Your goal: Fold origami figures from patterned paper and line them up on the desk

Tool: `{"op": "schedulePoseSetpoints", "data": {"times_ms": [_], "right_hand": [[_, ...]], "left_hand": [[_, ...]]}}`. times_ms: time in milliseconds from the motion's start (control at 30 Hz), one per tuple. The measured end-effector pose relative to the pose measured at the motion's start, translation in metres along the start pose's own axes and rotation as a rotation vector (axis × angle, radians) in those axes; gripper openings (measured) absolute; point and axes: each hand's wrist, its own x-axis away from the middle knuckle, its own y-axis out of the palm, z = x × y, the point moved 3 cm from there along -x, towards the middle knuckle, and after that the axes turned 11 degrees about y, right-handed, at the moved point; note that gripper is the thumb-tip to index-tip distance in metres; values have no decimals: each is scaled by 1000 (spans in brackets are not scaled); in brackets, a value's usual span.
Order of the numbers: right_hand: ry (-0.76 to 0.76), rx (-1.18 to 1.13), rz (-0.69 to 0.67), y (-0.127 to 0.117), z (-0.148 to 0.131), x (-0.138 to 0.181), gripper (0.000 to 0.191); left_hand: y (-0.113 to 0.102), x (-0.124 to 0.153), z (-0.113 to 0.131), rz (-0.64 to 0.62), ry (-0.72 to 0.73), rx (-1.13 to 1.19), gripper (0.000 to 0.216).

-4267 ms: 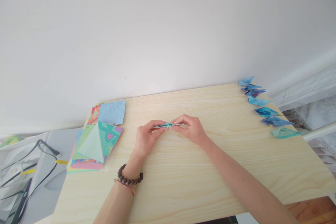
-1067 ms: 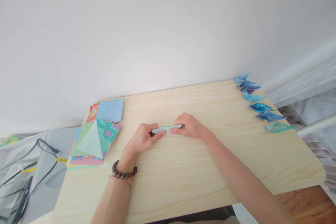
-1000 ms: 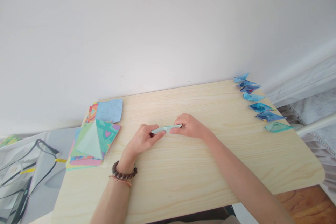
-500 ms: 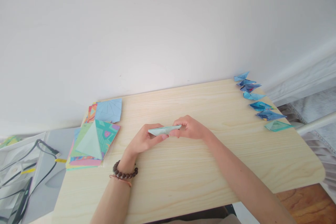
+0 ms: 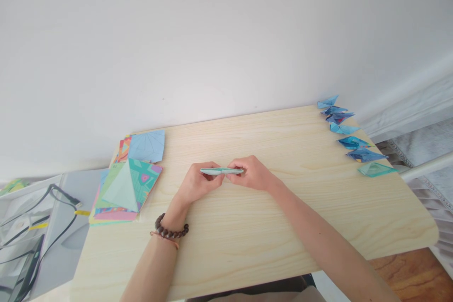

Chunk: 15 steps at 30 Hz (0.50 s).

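A narrow, pale green folded paper piece is held level just above the middle of the light wooden table. My left hand, with a bead bracelet on its wrist, pinches the piece's left half. My right hand pinches its right half. Both hands have their fingers closed on the paper, thumbs underneath, meeting near its middle.
A stack of patterned coloured paper sheets lies at the table's left edge. Several blue folded paper figures line the right edge. A grey surface with black cables sits left of the table. A white wall stands behind.
The folded piece has been turned from a tilted, flatter-showing face back to a thin level strip. Both hands shifted slightly and keep their pinch on it.
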Motion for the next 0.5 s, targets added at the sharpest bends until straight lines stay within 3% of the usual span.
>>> {"op": "schedulePoseSetpoints", "data": {"times_ms": [500], "right_hand": [[55,-16,-54,-12,6,1,11]], "left_hand": [[-8,3,-7,5,-10,-43,14]]}}
